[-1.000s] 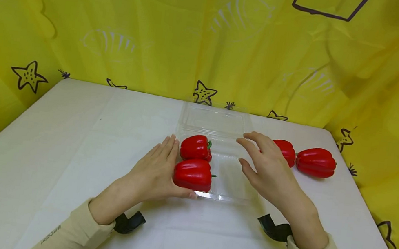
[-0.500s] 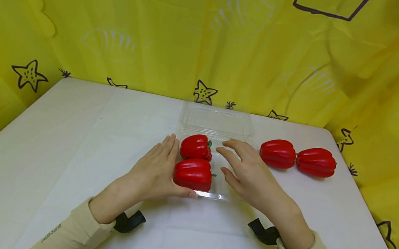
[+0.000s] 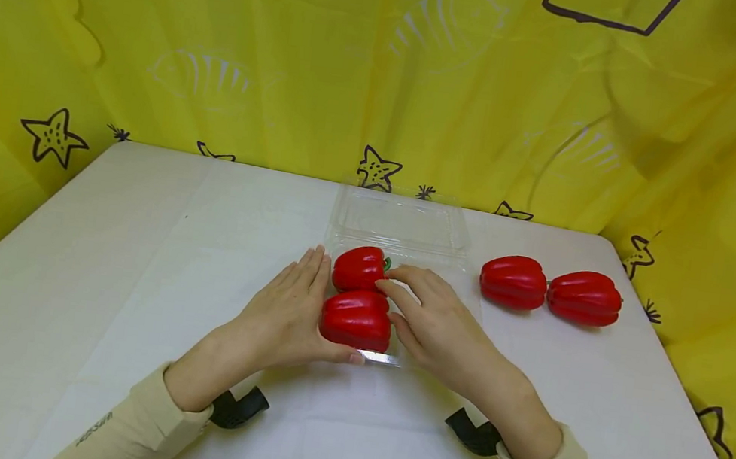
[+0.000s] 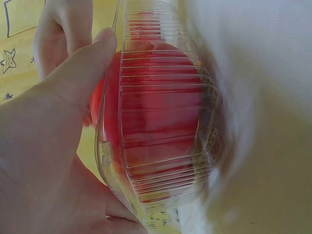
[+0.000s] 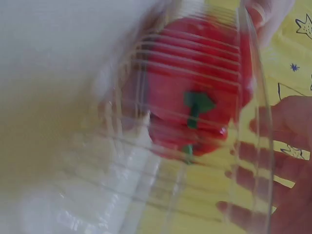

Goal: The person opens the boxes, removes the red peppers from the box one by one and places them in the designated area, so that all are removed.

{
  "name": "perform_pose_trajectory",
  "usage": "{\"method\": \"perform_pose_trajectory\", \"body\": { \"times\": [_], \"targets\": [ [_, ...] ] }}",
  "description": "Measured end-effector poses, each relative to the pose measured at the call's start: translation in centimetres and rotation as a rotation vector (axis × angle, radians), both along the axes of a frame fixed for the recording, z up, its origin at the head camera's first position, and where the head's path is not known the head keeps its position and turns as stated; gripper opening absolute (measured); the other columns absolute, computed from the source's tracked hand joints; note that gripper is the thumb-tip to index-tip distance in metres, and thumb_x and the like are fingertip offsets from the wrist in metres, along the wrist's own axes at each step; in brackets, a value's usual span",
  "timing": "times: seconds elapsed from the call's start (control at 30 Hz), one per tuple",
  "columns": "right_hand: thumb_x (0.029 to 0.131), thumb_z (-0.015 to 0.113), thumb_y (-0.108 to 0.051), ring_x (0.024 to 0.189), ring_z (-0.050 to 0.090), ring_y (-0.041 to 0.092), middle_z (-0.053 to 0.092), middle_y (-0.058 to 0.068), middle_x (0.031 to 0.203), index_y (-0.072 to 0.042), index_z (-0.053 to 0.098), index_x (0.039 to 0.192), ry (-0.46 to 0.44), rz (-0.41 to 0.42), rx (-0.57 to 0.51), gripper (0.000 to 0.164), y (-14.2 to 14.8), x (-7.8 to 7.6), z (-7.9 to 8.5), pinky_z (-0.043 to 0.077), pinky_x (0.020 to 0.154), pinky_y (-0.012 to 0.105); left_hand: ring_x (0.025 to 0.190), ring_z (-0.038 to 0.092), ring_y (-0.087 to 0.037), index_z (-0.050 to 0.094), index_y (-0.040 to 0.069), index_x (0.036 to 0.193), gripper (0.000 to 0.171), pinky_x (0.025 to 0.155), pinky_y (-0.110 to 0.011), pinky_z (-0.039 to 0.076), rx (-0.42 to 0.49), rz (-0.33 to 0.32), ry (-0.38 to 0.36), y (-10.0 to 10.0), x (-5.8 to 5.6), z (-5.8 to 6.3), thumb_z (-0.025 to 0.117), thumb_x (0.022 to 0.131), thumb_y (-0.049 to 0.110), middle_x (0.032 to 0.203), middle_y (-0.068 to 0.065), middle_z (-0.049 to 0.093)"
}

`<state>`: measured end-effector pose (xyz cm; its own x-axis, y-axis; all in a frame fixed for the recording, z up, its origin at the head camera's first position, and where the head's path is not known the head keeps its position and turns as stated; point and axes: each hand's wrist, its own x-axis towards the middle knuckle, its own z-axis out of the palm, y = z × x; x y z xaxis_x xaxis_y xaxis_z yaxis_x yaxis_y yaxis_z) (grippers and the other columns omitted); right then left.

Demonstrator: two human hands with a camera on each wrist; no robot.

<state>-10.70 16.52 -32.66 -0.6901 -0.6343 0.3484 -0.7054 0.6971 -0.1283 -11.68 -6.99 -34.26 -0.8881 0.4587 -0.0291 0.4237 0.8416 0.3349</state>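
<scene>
Two red bell peppers lie one behind the other in the left half of a clear hinged plastic container (image 3: 380, 358): a nearer pepper (image 3: 355, 320) and a farther pepper (image 3: 360, 268). Along the container's left side rests my left hand (image 3: 279, 318), fingers straight, thumb across the front rim. My right hand (image 3: 445, 329) reaches over the container from the right, its bent fingertips at the stem side of both peppers; whether they touch cannot be told. Ribbed clear wall and the nearer pepper (image 4: 161, 102) show in the left wrist view. Green stems (image 5: 197, 105) show through the wall in the right wrist view.
The container's lid (image 3: 401, 222) lies folded back toward the yellow curtain (image 3: 318, 65). Right of the container, two more red bell peppers sit end to end on the white table (image 3: 100, 244): a left one (image 3: 513, 282) and a right one (image 3: 584, 297).
My right hand has moved left across the container, from beside the loose peppers on the table to the two peppers inside. My left hand has stayed in place.
</scene>
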Motion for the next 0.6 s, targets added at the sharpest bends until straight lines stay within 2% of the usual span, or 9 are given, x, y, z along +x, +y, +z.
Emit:
{"method": "perform_pose_trajectory", "body": {
  "times": [0.23,0.6],
  "targets": [
    [0.095,0.067,-0.026,0.129,0.053,0.027,0.055,0.009,0.137,-0.010,0.057,0.135,-0.088,0.000,-0.002,0.045,-1.0,0.2,-0.6,0.049,0.106,0.045,0.153,0.014,-0.039,0.017,-0.006,0.155,0.128,0.121,-0.053,0.025,-0.008,-0.001,-0.003,0.0,0.0,0.0,0.070,0.071,0.075,0.165,-0.023,0.015],
    [0.091,0.071,-0.034,0.121,0.053,0.021,0.052,0.006,0.133,-0.013,0.059,0.134,-0.174,0.054,-0.081,0.049,-1.6,-0.1,-1.8,0.054,0.099,0.038,0.154,0.012,-0.038,0.017,-0.006,0.155,0.130,0.122,-0.053,0.024,-0.022,-0.014,0.010,-0.1,0.1,0.1,0.065,0.071,0.080,0.165,-0.023,0.012]
  ]
}}
